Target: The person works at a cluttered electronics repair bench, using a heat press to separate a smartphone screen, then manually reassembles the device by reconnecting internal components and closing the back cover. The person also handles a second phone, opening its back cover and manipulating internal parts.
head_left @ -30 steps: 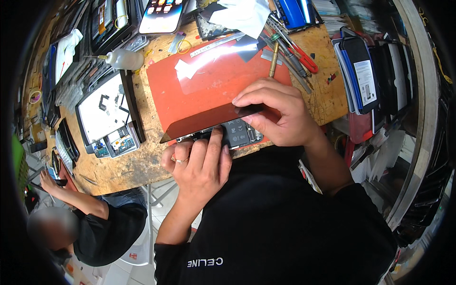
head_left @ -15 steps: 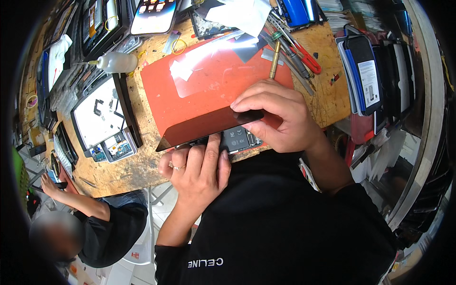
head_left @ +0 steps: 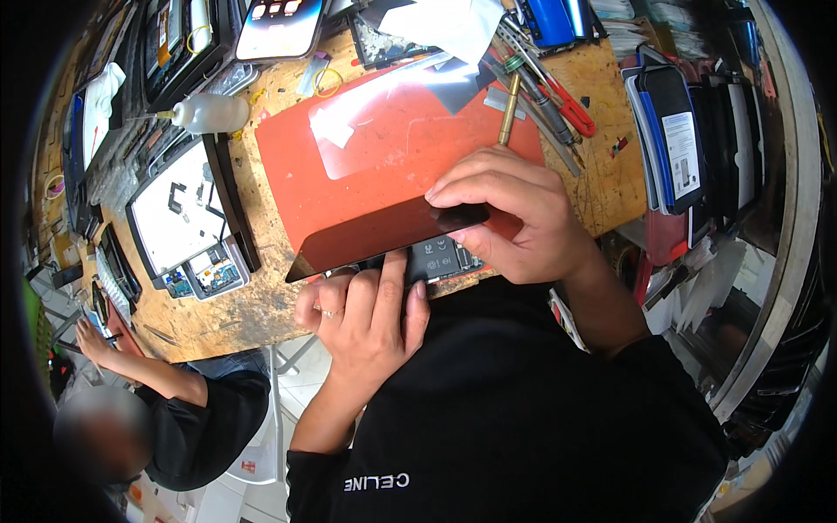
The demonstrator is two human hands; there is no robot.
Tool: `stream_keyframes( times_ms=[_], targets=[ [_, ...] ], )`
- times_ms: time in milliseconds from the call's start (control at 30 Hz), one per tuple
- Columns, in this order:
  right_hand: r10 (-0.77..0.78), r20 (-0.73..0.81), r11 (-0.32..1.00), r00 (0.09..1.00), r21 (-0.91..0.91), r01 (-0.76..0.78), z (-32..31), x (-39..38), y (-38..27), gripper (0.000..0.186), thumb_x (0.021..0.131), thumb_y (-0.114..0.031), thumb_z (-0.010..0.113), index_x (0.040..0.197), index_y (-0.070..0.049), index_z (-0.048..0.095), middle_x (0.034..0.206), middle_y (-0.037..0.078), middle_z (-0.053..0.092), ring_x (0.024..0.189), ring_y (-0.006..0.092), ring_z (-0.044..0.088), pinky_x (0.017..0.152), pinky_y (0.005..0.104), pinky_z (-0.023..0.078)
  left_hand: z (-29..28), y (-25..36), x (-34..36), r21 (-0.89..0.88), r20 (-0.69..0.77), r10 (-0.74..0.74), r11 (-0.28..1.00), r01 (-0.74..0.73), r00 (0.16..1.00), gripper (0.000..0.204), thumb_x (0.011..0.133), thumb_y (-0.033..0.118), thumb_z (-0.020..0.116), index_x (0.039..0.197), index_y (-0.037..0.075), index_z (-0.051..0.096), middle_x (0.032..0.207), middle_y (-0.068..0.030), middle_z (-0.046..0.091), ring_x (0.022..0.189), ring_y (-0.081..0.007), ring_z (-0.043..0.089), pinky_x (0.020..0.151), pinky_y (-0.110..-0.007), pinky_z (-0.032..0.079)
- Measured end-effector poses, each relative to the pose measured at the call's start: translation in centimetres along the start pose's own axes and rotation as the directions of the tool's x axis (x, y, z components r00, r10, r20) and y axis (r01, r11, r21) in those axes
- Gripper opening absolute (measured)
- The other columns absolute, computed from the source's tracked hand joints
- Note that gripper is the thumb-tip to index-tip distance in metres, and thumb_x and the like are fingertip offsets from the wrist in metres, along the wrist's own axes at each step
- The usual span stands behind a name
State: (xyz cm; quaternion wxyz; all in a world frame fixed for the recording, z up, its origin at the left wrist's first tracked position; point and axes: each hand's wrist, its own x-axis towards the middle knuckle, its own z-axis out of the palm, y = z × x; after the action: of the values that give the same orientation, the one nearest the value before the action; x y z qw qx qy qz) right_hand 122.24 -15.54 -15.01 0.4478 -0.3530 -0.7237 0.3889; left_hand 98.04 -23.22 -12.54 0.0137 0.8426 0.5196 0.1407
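Observation:
An opened phone lies at the near edge of the red mat [head_left: 292, 179]. Its dark glass screen [head_left: 375, 234] is tilted up along the far side. My right hand [head_left: 526, 213] pinches the screen's right end between thumb and fingers. Below the screen, the phone body [head_left: 432, 256] shows a dark grey battery and some circuitry. My left hand [head_left: 370, 314] is at the body's near edge, its index finger reaching inside beneath the screen, the thumb beside the edge and the other fingers bent. The index fingertip is partly hidden by the screen.
A brass-coloured tool [head_left: 509, 109] stands beyond my right hand, near tweezers and red-handled pliers [head_left: 568, 113]. To the left are a white bottle [head_left: 209, 114] and a white tray [head_left: 179, 213] with small parts. Another phone [head_left: 281, 28] lies at the back. A person [head_left: 205, 427] sits at left.
My left hand has shifted slightly down, its index finger still inside the phone. My right hand keeps its pinch on the screen; the whole view has moved a little.

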Motion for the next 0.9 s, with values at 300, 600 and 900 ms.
stream_keyframes(
  times_ms=[300, 600, 900],
  targets=[
    [0.002, 0.012, 1.000, 1.000, -0.009, -0.002, -0.06, -0.02, -0.03, 0.030, 0.083, 0.002, 0.079, 0.113, 0.005, 0.075, 0.108, 0.018, 0.077, 0.099, 0.0299, 0.075, 0.086, 0.0386, 0.060, -0.16, 0.35, 0.28, 0.049, 0.003, -0.019, 0.999, 0.019, 1.000, 0.042, 0.091, 0.032, 0.076, 0.127, 0.010, 0.078, 0.096, -0.0051, 0.065, 0.099, -0.0272, 0.059, 0.103, -0.047, 0.034],
    [-0.009, 0.003, 1.000, 1.000, -0.003, 0.009, 0.02, 0.20, -0.04, 0.031, 0.082, 0.001, 0.080, 0.113, 0.004, 0.076, 0.109, 0.018, 0.077, 0.099, 0.0304, 0.074, 0.086, 0.0389, 0.060, 0.64, 0.28, 0.05, 0.050, -0.076, -0.009, 0.999, 0.013, 0.997, 0.038, 0.088, 0.033, 0.078, 0.120, 0.013, 0.081, 0.092, 0.0024, 0.063, 0.095, -0.0198, 0.057, 0.099, -0.046, 0.033],
    [-0.014, -0.014, 1.000, 1.000, -0.021, 0.014, 0.16, -0.07, 0.06, 0.033, 0.080, 0.002, 0.081, 0.113, 0.004, 0.076, 0.109, 0.017, 0.077, 0.098, 0.0306, 0.074, 0.086, 0.0395, 0.059, 0.11, 0.08, 0.80, 0.013, -0.014, -0.058, 0.998, 0.058, 0.998, 0.031, 0.089, 0.031, 0.077, 0.115, 0.014, 0.080, 0.098, 0.0008, 0.066, 0.099, -0.0221, 0.059, 0.100, -0.047, 0.033]
  ],
)
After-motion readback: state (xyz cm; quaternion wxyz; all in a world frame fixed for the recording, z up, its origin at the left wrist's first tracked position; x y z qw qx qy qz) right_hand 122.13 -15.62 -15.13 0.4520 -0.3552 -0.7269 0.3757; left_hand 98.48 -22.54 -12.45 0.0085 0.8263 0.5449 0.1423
